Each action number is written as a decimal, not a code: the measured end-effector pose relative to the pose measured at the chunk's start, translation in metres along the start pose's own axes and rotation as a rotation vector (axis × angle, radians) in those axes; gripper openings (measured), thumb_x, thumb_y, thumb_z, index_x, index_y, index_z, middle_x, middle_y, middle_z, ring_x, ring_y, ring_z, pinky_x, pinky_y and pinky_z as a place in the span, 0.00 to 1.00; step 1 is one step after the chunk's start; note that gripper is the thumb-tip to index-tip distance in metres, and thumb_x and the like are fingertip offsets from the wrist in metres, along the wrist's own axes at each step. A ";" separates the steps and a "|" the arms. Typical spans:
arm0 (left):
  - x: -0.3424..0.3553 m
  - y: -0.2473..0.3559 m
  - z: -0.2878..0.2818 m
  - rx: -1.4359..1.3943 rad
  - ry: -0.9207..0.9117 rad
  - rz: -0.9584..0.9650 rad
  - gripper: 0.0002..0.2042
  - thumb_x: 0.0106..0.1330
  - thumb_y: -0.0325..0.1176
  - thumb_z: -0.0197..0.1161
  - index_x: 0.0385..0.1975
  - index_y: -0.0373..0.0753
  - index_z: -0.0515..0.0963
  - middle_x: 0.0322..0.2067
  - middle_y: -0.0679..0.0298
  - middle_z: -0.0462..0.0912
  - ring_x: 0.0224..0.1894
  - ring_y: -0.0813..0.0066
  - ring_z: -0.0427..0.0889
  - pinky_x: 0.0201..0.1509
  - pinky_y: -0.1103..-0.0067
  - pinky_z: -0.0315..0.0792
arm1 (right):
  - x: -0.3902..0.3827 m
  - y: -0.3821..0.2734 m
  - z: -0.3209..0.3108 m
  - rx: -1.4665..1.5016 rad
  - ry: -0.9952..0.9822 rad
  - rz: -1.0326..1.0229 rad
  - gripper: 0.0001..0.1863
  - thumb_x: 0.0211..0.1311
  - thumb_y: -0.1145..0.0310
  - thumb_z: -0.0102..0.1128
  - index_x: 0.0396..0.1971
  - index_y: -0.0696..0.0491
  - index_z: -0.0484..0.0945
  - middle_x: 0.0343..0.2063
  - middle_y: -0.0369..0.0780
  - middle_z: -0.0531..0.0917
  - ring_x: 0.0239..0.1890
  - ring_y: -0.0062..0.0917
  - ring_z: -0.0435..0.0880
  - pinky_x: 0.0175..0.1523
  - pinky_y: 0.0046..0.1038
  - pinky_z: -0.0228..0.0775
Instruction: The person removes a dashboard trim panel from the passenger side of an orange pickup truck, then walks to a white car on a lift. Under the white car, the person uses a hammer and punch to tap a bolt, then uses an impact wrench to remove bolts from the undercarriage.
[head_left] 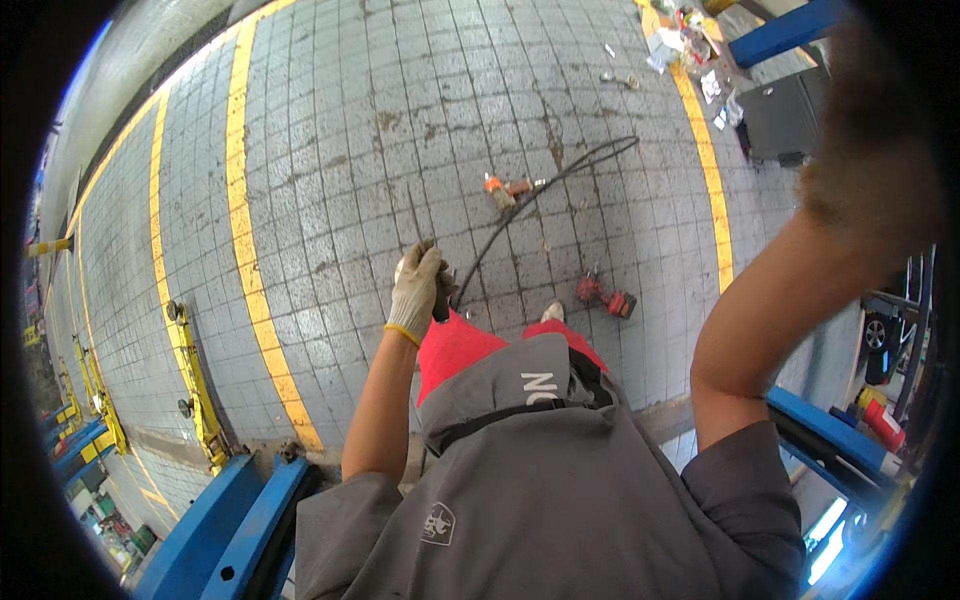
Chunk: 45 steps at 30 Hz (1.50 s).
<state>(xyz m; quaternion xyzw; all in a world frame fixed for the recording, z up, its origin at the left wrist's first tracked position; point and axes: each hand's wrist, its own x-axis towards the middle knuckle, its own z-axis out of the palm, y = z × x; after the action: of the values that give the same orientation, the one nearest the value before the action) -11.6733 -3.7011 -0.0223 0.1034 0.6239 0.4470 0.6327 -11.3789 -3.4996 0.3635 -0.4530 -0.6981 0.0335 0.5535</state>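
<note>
My left hand (420,277), in a pale knitted work glove with a yellow cuff, is closed around a dark-handled tool (441,300) in front of my thigh. A long thin rod (414,212) points forward from that fist; the tool looks like an air blow gun, though the glove covers much of it. A black hose (490,240) runs from beside this hand across the floor. My right hand (870,185) is raised at the right edge, dark and smeared by motion, so its fingers cannot be made out.
An orange-and-brown air tool (507,191) lies by the hose. A red cordless power tool (606,297) rests near my shoe. Yellow lines (240,190) cross the grey tiles. Blue lift arms (215,535) stand at lower left; a dark cabinet (783,118) and litter (680,40) lie far right.
</note>
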 end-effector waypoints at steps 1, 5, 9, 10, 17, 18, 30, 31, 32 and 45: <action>0.012 -0.007 -0.017 0.064 0.000 -0.015 0.22 0.78 0.39 0.62 0.68 0.40 0.71 0.39 0.63 0.79 0.33 0.73 0.82 0.39 0.71 0.85 | -0.036 0.016 0.019 0.112 -0.057 0.190 0.18 0.82 0.50 0.52 0.57 0.47 0.77 0.43 0.37 0.80 0.43 0.23 0.77 0.47 0.28 0.69; 0.088 -0.072 -0.034 0.265 0.066 -0.094 0.30 0.76 0.32 0.62 0.77 0.44 0.64 0.40 0.60 0.80 0.33 0.72 0.81 0.38 0.74 0.82 | -0.233 0.094 0.116 0.595 -0.350 1.210 0.22 0.85 0.46 0.48 0.44 0.49 0.81 0.22 0.33 0.78 0.23 0.17 0.78 0.29 0.24 0.70; 0.182 -0.177 -0.033 0.439 0.009 -0.253 0.29 0.79 0.30 0.59 0.78 0.50 0.66 0.38 0.62 0.81 0.32 0.74 0.81 0.37 0.75 0.81 | -0.445 0.178 0.186 0.430 -0.302 1.700 0.22 0.82 0.45 0.54 0.42 0.51 0.80 0.21 0.33 0.78 0.17 0.21 0.76 0.23 0.26 0.69; 0.203 -0.205 -0.038 0.522 0.005 -0.333 0.27 0.79 0.29 0.58 0.77 0.50 0.68 0.37 0.63 0.81 0.32 0.75 0.80 0.37 0.75 0.81 | -0.497 0.192 0.196 0.391 -0.284 1.793 0.22 0.81 0.46 0.55 0.41 0.52 0.80 0.21 0.33 0.78 0.16 0.21 0.76 0.22 0.27 0.69; 0.285 -0.363 -0.032 0.503 -0.225 -0.606 0.22 0.82 0.48 0.60 0.64 0.39 0.79 0.36 0.71 0.81 0.31 0.83 0.75 0.35 0.80 0.72 | -0.771 0.255 0.237 0.315 -0.484 1.949 0.20 0.81 0.51 0.56 0.50 0.55 0.78 0.34 0.41 0.85 0.33 0.28 0.85 0.41 0.31 0.79; 0.290 -0.372 -0.042 0.449 -0.199 -0.620 0.26 0.81 0.53 0.59 0.66 0.38 0.78 0.41 0.69 0.83 0.37 0.82 0.78 0.40 0.79 0.74 | -0.794 0.258 0.242 0.268 -0.575 1.850 0.20 0.81 0.52 0.56 0.53 0.56 0.77 0.38 0.42 0.86 0.38 0.31 0.86 0.47 0.32 0.79; 0.399 -0.507 -0.009 1.276 -0.417 -0.504 0.28 0.80 0.56 0.59 0.57 0.33 0.83 0.64 0.55 0.78 0.65 0.67 0.78 0.68 0.74 0.70 | -1.041 0.283 0.251 0.414 0.145 2.439 0.19 0.73 0.60 0.70 0.55 0.55 0.77 0.44 0.42 0.85 0.41 0.28 0.86 0.45 0.29 0.84; 0.409 -0.522 -0.012 1.245 -0.473 -0.450 0.28 0.79 0.55 0.60 0.59 0.33 0.82 0.67 0.53 0.76 0.66 0.63 0.79 0.69 0.72 0.70 | -1.082 0.276 0.245 0.314 0.200 2.628 0.21 0.71 0.59 0.72 0.54 0.54 0.77 0.40 0.42 0.84 0.37 0.28 0.85 0.42 0.28 0.85; 0.417 -0.536 -0.025 1.316 -0.472 -0.475 0.28 0.79 0.54 0.61 0.61 0.33 0.81 0.71 0.51 0.73 0.66 0.60 0.79 0.70 0.71 0.71 | -1.126 0.270 0.238 0.199 0.288 2.807 0.22 0.69 0.58 0.75 0.53 0.54 0.77 0.36 0.41 0.83 0.33 0.27 0.84 0.38 0.28 0.85; 0.423 -0.486 0.002 0.794 -0.388 -0.561 0.22 0.82 0.45 0.63 0.63 0.33 0.79 0.50 0.67 0.83 0.52 0.79 0.81 0.60 0.80 0.75 | -1.362 0.215 0.283 0.141 0.759 3.096 0.11 0.70 0.60 0.67 0.33 0.51 0.79 0.25 0.38 0.80 0.21 0.28 0.76 0.27 0.32 0.73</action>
<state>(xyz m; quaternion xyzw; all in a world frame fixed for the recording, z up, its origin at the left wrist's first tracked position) -11.5347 -3.6878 -0.6509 0.2450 0.6201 -0.0380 0.7443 -11.5097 -4.1564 -0.8751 0.6495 -0.5895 -0.4593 -0.1399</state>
